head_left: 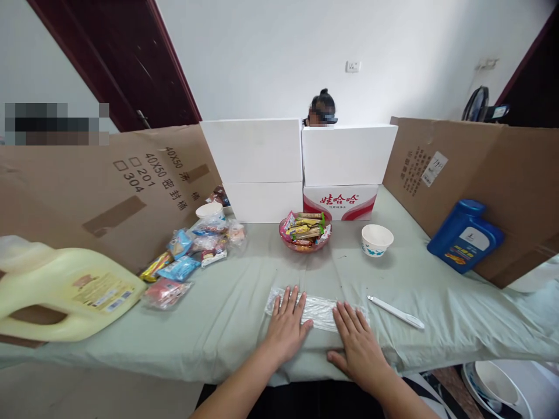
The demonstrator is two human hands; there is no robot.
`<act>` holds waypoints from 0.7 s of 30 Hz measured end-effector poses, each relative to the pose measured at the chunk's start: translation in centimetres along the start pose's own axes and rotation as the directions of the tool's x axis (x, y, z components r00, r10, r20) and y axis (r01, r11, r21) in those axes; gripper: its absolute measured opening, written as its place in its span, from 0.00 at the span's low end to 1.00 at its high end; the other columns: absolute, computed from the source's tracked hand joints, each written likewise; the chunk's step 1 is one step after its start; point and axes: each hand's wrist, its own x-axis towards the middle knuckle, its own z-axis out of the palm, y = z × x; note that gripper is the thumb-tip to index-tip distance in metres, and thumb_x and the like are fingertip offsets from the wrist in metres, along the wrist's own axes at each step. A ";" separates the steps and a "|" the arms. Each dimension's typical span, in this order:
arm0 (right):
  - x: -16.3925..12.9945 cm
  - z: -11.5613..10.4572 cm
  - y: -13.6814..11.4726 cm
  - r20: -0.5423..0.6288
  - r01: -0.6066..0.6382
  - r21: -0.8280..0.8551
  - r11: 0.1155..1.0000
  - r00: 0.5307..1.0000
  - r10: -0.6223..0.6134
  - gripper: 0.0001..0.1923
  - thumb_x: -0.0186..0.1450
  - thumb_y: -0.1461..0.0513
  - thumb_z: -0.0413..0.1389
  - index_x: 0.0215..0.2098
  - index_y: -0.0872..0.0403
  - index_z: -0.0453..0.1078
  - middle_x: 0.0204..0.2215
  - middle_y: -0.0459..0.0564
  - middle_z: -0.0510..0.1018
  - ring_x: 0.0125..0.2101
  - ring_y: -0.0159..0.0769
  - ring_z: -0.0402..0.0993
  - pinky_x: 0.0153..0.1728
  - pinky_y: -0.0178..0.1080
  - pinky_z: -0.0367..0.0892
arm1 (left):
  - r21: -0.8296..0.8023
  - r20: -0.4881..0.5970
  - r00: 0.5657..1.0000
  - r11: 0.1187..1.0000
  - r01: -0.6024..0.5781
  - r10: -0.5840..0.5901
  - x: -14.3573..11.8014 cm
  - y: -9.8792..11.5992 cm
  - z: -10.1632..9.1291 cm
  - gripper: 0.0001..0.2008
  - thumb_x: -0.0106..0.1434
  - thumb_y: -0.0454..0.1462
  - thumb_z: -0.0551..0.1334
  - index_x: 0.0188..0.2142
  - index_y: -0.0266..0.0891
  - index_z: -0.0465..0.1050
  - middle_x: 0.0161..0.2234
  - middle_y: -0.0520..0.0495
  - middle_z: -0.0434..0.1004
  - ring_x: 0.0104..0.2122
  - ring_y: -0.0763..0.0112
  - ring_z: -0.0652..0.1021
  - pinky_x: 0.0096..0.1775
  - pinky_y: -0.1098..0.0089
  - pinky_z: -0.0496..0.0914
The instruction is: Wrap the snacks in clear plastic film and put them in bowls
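The person's left hand (286, 327) and right hand (357, 340), flat and gripping nothing, rest their fingers on the crinkled clear plastic (322, 312) near the worktop's (227, 340) front edge, where uneven pressure could bunch it or drag it askew.

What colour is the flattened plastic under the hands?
The plastic is see-through, looking whitish along its creases; it shows in the head view.

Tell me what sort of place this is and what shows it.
Probably an ordinary room, perhaps in a home, set up as a makeshift workspace: a cloth-covered table, brown cardboard standing along its sides, and a dark red door behind.
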 end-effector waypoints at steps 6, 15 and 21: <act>-5.2 0.0 1.6 -0.254 -0.034 -0.068 0.997 0.967 0.016 0.23 0.67 0.56 0.51 0.60 0.47 0.61 0.57 0.52 0.69 0.55 0.46 0.65 0.53 0.48 0.59 | -0.096 -0.099 0.995 0.995 0.003 -0.012 -0.4 3.1 -1.6 0.17 0.65 0.41 0.55 0.51 0.38 0.69 0.43 0.39 0.71 0.45 0.52 0.70 0.46 0.52 0.67; -6.4 -5.9 3.1 -0.365 0.074 0.183 0.980 0.931 -0.002 0.09 0.62 0.64 0.52 0.37 0.45 0.72 0.51 0.51 0.72 0.57 0.51 0.63 0.51 0.54 0.62 | -0.203 -0.139 0.963 0.945 -0.255 0.230 -0.5 3.9 -1.7 0.16 0.64 0.38 0.56 0.52 0.42 0.69 0.51 0.41 0.70 0.54 0.51 0.66 0.56 0.47 0.58; -1.0 -9.6 1.4 -0.157 0.049 0.667 0.744 0.985 0.076 0.10 0.65 0.59 0.48 0.37 0.49 0.71 0.39 0.54 0.78 0.42 0.42 0.75 0.43 0.44 0.70 | -0.462 -0.045 0.854 0.747 -0.478 0.519 -2.2 3.8 -2.7 0.21 0.60 0.38 0.56 0.54 0.43 0.66 0.53 0.44 0.73 0.56 0.57 0.68 0.59 0.53 0.57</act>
